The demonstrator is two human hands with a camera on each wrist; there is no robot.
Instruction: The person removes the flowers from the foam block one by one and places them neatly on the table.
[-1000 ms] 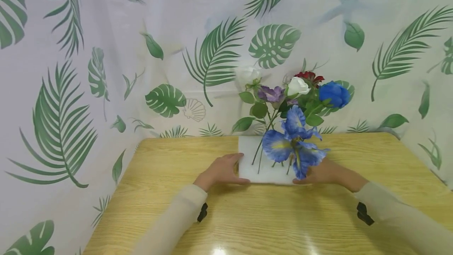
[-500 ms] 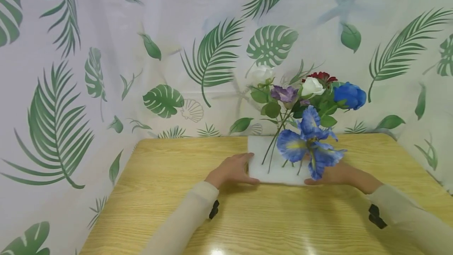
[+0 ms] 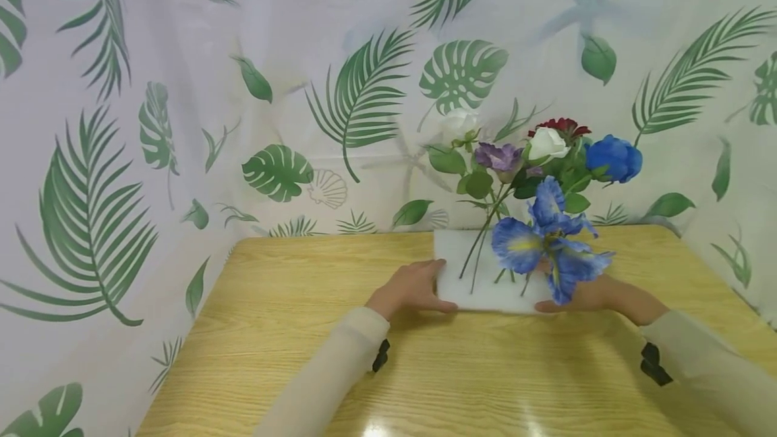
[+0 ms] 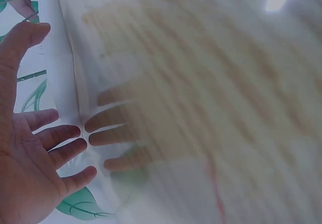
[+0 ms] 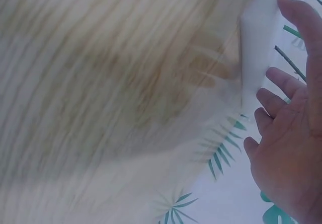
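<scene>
In the head view a white foam block lies on the table with several artificial flowers standing in it by their stems. Its left side is touched by my left hand, thumb along the front edge and fingers extended. At the right side sits my right hand, partly hidden behind a blue iris. Behind the iris are two white roses, a purple flower, a red flower and a blue bloom. Both wrist views show spread fingers beside the foam.
A wood-grain table carries the foam block near its back edge. Close behind stands a white curtain printed with green leaves. Each wrist wears a small black device.
Both hands and the foam block with its flowers have shifted to the right along the table. The hands keep the same pose at the block's sides.
</scene>
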